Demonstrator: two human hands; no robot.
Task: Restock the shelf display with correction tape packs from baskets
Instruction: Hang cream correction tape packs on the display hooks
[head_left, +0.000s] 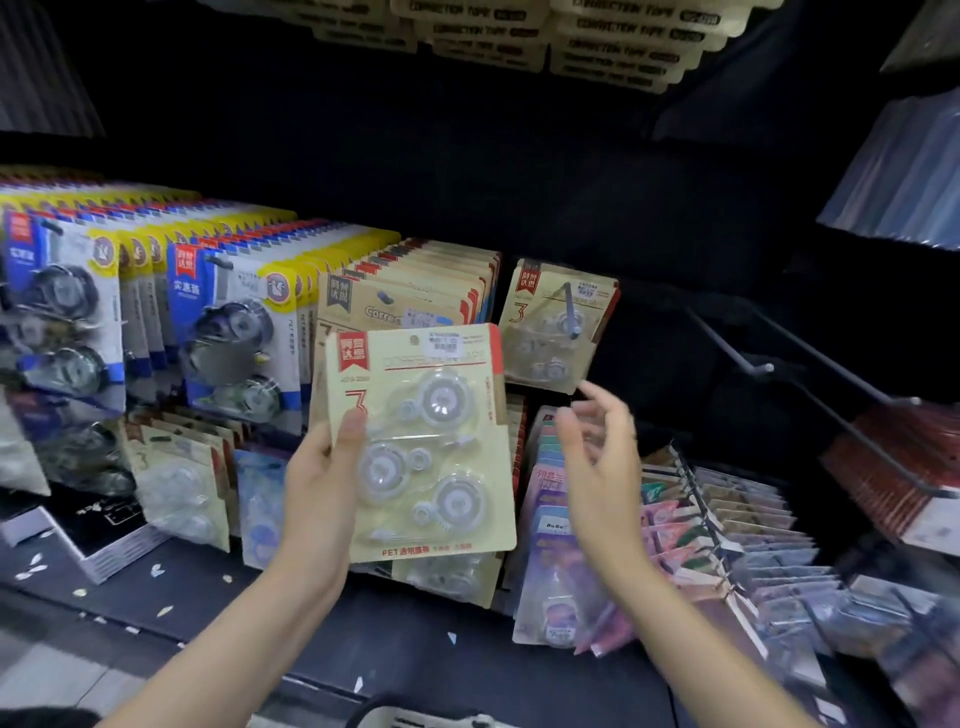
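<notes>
The left hand (317, 483) holds 1 correction tape pack (421, 441) upright in the middle of the frame, thumb pinching its left edge. The peg (571, 312) with 1 hung pack (558, 325) sits up and right. The right hand (602, 467), fingers spread and holding nothing, is nearer to it.

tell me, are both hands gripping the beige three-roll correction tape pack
No, only the left hand grips the beige three-roll correction tape pack; the right hand hovers open beside it, fingers apart from the card.

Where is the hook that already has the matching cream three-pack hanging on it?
In the head view, the hook sits right of centre, carrying one matching pack, just above the open right hand and up-right of the held pack.
</notes>
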